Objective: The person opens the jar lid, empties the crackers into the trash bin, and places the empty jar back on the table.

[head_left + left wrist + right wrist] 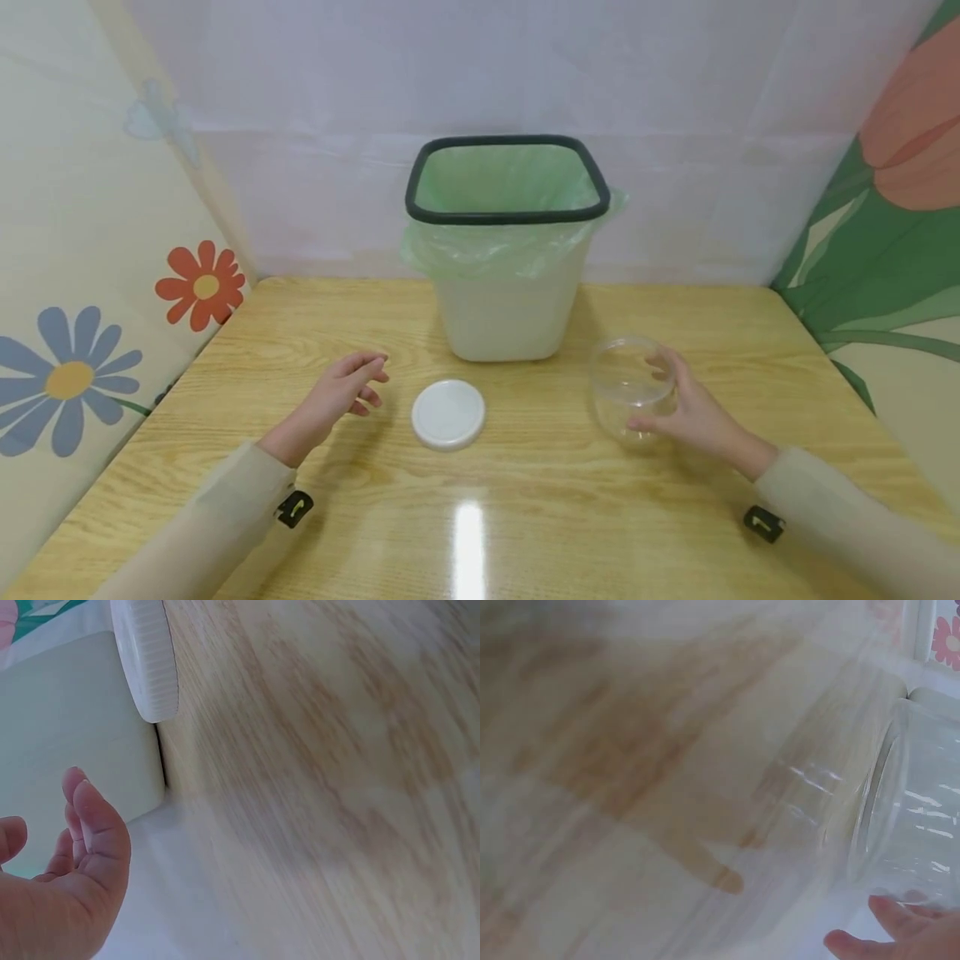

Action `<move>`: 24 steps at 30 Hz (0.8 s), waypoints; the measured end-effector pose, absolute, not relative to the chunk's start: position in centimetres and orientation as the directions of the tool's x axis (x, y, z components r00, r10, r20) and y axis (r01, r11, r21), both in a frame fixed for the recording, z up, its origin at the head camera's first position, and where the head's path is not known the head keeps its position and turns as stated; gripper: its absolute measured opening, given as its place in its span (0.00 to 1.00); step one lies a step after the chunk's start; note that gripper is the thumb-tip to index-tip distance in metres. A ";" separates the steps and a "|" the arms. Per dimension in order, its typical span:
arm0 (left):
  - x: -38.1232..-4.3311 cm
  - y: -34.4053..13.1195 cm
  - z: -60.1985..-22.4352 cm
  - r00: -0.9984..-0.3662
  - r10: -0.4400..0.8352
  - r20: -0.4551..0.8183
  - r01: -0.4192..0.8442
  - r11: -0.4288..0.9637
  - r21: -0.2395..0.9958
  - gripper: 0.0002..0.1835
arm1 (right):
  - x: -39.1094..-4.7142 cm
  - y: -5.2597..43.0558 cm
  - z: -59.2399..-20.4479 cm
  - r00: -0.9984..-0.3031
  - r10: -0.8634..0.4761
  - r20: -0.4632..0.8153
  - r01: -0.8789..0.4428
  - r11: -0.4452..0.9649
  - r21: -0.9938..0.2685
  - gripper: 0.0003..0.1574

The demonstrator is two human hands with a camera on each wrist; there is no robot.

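Observation:
A clear round jar, without a lid on it, stands on the table at the right. My right hand is curled round its right side, thumb in front and fingers behind, partly seen through the wall. In the right wrist view, fingertips are right at the wall of the jar. Left of the jar lies a white round lid, its ribbed edge showing in the left wrist view. My left hand hovers to the left of the lid, fingers loosely bent and holding nothing.
A pale bin with a black rim and a green liner bag stands at the back middle of the wooden table. Behind it hangs a white sheet. Flower-patterned panels border the table at left and right.

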State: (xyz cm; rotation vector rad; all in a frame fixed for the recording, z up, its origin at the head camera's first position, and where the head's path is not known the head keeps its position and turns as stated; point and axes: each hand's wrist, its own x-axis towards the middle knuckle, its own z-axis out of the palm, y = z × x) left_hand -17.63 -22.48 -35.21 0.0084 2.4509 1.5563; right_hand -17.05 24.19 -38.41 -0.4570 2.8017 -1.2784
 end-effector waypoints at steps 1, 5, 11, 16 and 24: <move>-17.7 -22.4 -35.2 -0.972 0.132 -0.195 -0.121 0.432 0.894 0.32 | -17.0 24.3 -38.4 -0.959 -0.270 0.088 -0.244 0.622 -0.744 0.74; -18.0 -22.1 -35.0 -0.971 0.141 -0.191 -0.112 0.435 0.894 0.32 | -16.6 24.7 -38.5 -0.962 -0.261 0.081 -0.233 0.627 -0.743 0.72; -18.3 -22.1 -34.8 -0.972 0.147 -0.185 -0.102 0.448 0.888 0.32 | -16.6 25.0 -38.8 -0.962 -0.259 0.086 -0.236 0.630 -0.740 0.72; -18.3 -22.0 -34.8 -0.972 0.145 -0.187 -0.103 0.452 0.886 0.32 | -16.6 25.1 -39.1 -0.962 -0.267 0.062 -0.222 0.626 -0.748 0.74; -18.5 -22.1 -34.5 -0.980 0.130 -0.150 -0.068 0.488 0.870 0.31 | -16.5 25.7 -38.9 -0.964 -0.266 0.004 -0.183 0.651 -0.737 0.89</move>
